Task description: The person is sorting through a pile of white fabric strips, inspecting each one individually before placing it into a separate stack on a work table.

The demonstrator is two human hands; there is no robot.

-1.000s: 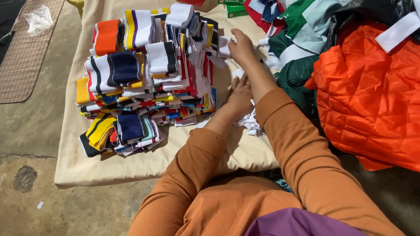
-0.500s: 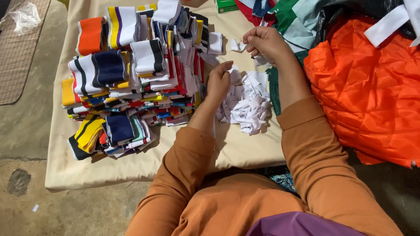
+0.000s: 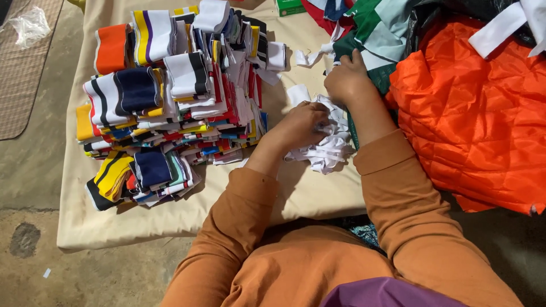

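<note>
On the cloth sheet (image 3: pixel 170 222), the stack of folded knit bands (image 3: pixel 170 96) lies at nine o'clock of the pile of fabric strips (image 3: pixel 327 148) (both hands on it); the quilted jacket (image 3: pixel 472 113) lies at three o'clock.

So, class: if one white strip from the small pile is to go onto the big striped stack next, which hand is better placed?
Probably the left hand: it rests on the white strip pile, right beside the striped stack. The right hand lies farther off, against the green fabric.
</note>
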